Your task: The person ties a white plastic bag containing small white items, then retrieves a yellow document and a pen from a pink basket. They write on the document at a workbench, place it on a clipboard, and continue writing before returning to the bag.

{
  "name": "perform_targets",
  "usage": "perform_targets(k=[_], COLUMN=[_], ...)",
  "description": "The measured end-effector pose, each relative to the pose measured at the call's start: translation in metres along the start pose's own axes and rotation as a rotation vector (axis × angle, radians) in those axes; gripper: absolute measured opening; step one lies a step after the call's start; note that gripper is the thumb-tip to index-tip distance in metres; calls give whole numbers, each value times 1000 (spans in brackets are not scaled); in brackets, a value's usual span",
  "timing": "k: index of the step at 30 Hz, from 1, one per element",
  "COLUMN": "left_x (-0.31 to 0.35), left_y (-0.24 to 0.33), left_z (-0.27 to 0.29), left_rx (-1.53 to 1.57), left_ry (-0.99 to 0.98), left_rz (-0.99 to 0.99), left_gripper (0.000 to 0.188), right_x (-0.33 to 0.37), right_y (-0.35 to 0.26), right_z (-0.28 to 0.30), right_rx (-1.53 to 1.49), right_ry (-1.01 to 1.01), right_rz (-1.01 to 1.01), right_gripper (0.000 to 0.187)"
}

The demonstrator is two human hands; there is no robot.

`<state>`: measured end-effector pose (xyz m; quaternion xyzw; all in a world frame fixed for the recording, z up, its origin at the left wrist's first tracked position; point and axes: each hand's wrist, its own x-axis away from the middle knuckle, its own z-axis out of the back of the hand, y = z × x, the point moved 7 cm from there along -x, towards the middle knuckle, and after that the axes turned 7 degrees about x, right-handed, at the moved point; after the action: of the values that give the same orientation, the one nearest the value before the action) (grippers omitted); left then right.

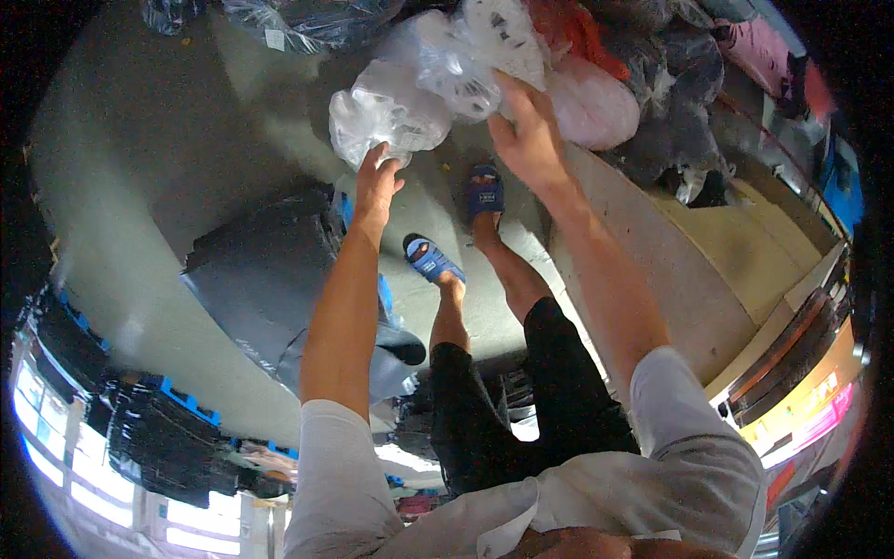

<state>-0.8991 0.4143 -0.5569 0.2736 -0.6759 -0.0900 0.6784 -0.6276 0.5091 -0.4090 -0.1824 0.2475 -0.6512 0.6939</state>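
Observation:
My left hand (378,186) is at the lower edge of a clear, crinkled plastic bag (389,114), its fingers bent in and closed on the plastic. To its right, my right hand (531,135) reaches to another whitish see-through bag (456,79). Its fingers are stretched out along the plastic and its thumb stands apart; the fingertips are partly hidden against the bag. Behind these lies a white bag with dark marks (503,37). A pale pinkish filled bag (593,102) sits just beyond my right hand, with a red bag (577,37) above it.
Dark filled bags (675,93) are heaped at the far right, and more dark plastic (317,23) lies at the far edge. A large dark grey sheet-like stack (265,270) stands left of my legs. A cardboard box (652,242) stands at right. My feet wear blue sandals (433,258).

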Motion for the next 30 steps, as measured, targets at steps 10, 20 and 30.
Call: perform_targets(k=[10, 20, 30], left_x=[184, 430, 438], left_y=[-80, -188, -324], left_z=[54, 30, 54], left_rx=[-150, -1930, -2333], left_ry=[-60, -940, -1064], left_rz=[245, -323, -326], left_gripper=[36, 34, 31], right_x=[325, 557, 701], right_y=[24, -60, -182], right_z=[66, 194, 223], right_rx=[-224, -221, -231], right_ry=[-657, -545, -310], right_rz=[-839, -1058, -1180], right_gripper=[39, 31, 27])
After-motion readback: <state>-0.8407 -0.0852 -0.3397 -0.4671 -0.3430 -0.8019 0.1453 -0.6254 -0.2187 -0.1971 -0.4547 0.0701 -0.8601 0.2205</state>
